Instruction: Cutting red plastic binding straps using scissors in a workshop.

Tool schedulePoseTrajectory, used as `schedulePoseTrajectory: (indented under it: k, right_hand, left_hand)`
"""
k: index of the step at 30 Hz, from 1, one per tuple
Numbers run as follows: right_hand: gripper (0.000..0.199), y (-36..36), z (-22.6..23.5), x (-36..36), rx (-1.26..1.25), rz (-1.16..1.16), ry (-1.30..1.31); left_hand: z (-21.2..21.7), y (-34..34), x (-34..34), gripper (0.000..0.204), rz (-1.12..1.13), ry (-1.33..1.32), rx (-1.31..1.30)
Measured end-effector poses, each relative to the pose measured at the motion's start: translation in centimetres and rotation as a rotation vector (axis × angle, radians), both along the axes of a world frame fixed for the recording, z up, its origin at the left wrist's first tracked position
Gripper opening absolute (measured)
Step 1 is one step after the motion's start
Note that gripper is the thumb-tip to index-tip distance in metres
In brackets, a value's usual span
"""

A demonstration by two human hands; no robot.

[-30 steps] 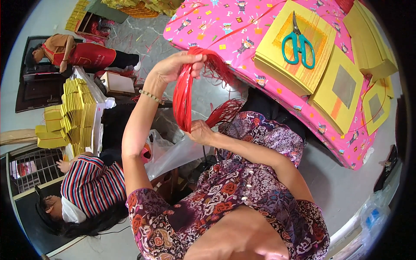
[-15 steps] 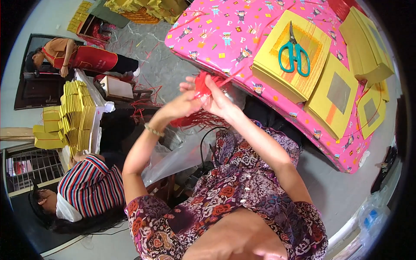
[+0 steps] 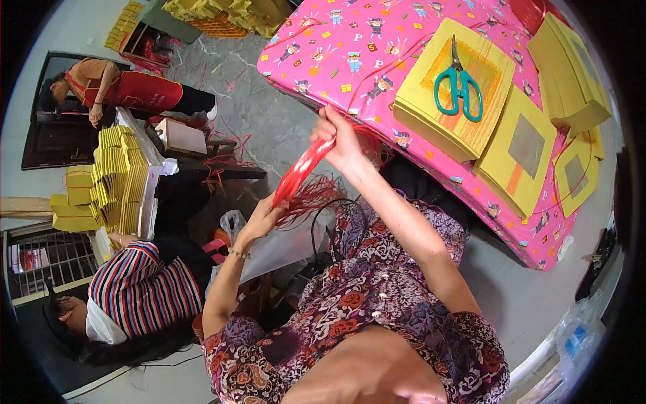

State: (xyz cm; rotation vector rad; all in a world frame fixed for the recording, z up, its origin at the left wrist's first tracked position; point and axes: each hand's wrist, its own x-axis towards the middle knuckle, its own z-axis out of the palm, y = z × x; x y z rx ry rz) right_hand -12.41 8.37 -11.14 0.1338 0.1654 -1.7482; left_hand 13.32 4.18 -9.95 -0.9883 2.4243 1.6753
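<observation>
A bundle of shiny red plastic strands (image 3: 301, 174) is stretched at a slant between my two hands. My right hand (image 3: 342, 139) is closed round its upper end, close to the edge of the pink-covered table (image 3: 367, 64). Lower down and to the left, my left hand (image 3: 261, 219) has its fingers closed round the bundle's lower part. Loose thin ends of the strands fan out to the right of my left hand. More red strands hang beyond my right wrist, partly hidden by it.
Teal-handled scissors (image 3: 459, 91) lie on a stack of yellow paper (image 3: 420, 124); more yellow stacks (image 3: 515, 158) stand beside it. At left, a person in a red apron (image 3: 145, 94) and one in a striped shirt (image 3: 145, 289) are near piled yellow paper (image 3: 121, 178). A clear plastic bag (image 3: 286, 252) lies below my hands.
My hands were together round the red strands and are now apart. The left has moved down and left, the right slightly up, and the bundle is drawn out between them.
</observation>
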Motion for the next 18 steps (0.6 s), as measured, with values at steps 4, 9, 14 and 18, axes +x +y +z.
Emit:
schedulePoseTrajectory:
  k: [4, 9, 14, 18]
  right_hand:
    - [0.035, 2.4, 1.6, 3.8, -0.011, 0.218, 0.18]
    - [0.04, 4.4, 1.5, 8.4, -0.059, 0.418, 0.347]
    - [0.041, 4.3, -0.6, 10.5, -0.002, 0.386, 0.549]
    - [0.039, 3.8, 0.2, 9.1, 0.046, 0.21, 0.914]
  left_hand:
    - [-0.9, -1.6, 2.8, 0.033, 0.055, -0.304, 0.702]
    - [-2.2, -3.1, -0.2, 0.105, -0.297, 0.278, 0.992]
    - [1.9, -3.5, -9.8, 0.089, -0.212, 0.28, 1.162]
    - [4.0, -5.0, -12.5, 0.075, -0.29, 0.3, 1.065]
